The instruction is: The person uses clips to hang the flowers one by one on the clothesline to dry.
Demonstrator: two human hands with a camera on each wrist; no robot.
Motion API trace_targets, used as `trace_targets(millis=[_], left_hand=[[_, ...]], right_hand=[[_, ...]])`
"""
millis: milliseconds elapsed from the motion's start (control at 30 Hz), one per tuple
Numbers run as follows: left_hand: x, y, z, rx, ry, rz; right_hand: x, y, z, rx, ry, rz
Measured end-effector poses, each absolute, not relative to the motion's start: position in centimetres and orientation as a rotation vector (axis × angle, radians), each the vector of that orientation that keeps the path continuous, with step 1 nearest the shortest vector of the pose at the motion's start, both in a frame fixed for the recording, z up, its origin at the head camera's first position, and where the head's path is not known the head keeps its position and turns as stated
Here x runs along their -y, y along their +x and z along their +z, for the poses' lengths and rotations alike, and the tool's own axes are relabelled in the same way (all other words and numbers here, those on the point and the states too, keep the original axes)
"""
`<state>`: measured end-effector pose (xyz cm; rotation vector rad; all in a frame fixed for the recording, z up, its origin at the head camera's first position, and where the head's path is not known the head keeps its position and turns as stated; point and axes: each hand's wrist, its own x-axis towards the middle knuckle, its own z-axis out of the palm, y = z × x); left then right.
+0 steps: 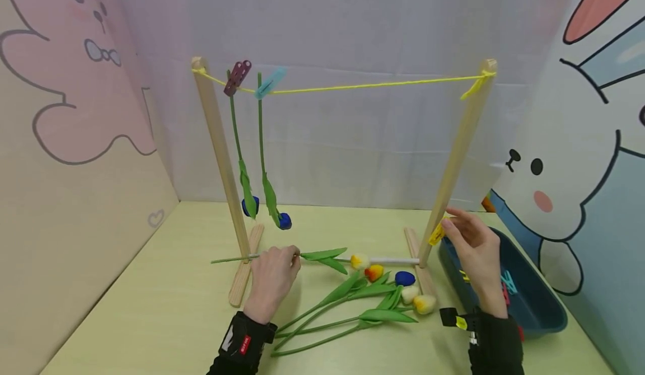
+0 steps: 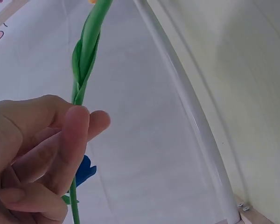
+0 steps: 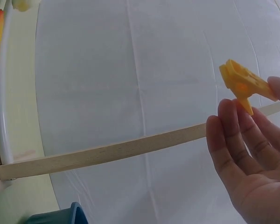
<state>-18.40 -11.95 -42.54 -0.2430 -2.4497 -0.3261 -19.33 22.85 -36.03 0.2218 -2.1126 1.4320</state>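
Observation:
My left hand (image 1: 274, 280) pinches the green stem of an artificial tulip, whose leaves (image 1: 325, 256) point right toward a yellow-white bloom (image 1: 360, 261). In the left wrist view, thumb and fingers close on the stem (image 2: 74, 205) below the leaves. Beside the right post, my right hand (image 1: 476, 249) holds a yellow clothespin (image 3: 245, 86) between thumb and fingers. Two blue tulips (image 1: 285, 221) hang bloom-down from a yellow string (image 1: 363, 85), clipped by a maroon clothespin (image 1: 237, 78) and a light blue clothespin (image 1: 271, 83). Several more tulips (image 1: 375, 316) lie on the table.
Wooden posts (image 1: 218, 151) on flat feet carry the string, with a white bar (image 1: 388, 261) joining them low down. A dark blue bin (image 1: 541, 313) holding several clothespins stands at the right. A pale curtain (image 1: 353, 151) hangs behind.

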Motion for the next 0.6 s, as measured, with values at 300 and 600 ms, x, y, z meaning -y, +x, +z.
trace_targets(millis=[300, 600], left_hand=[[12.08, -18.83, -41.92, 2.282, -0.33, -0.652], [12.23, -19.05, -41.75, 2.072, -0.401, -0.86]], right_hand=[[-23.08, -19.4, -36.02, 2.031, 0.202, 1.487], [-23.18, -19.38, -36.11, 2.016, 0.163, 1.548]])
